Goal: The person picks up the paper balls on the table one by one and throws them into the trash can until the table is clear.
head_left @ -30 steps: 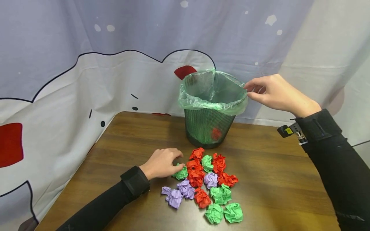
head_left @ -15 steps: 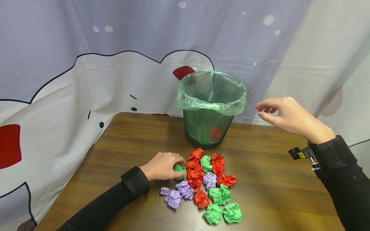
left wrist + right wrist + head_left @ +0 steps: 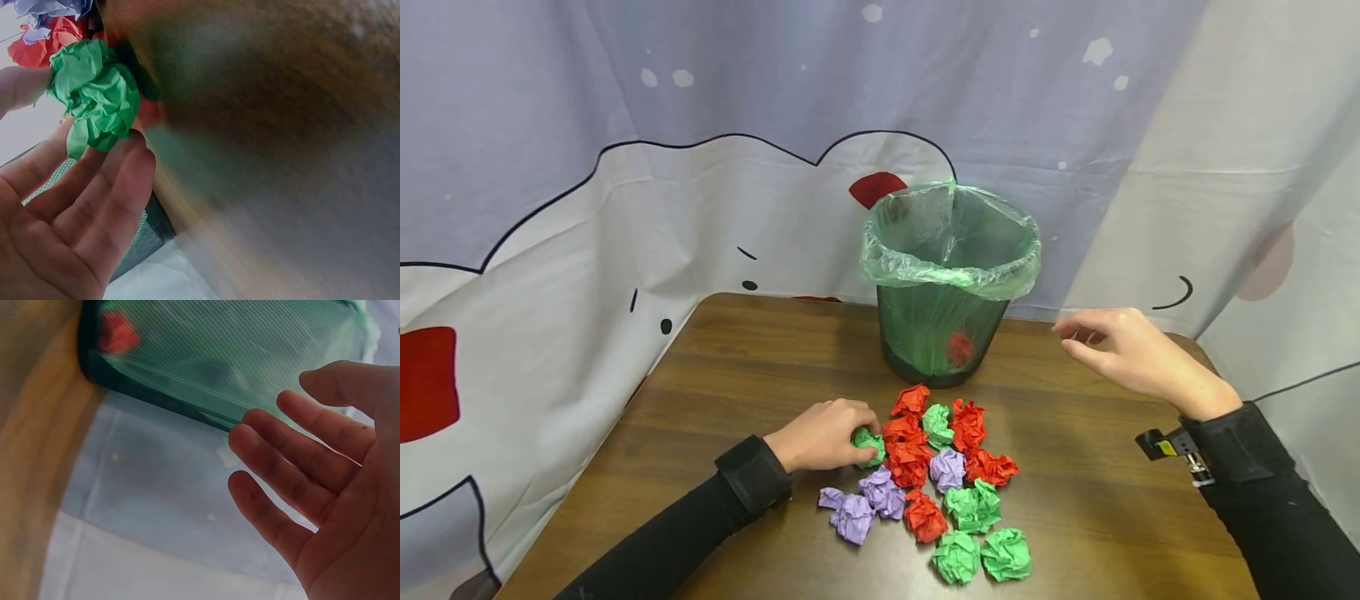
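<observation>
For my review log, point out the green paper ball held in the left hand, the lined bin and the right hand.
Green paper ball [image 3: 95, 94]: left wrist view, its crumpled middle.
Lined bin [image 3: 925, 323]: head view, its mesh front wall.
Right hand [image 3: 1131, 353]: head view, middle of the hand.

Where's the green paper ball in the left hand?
In the head view, the green paper ball is pinched in the left hand, just left of two red balls and toward the front-left of the bin.
</observation>
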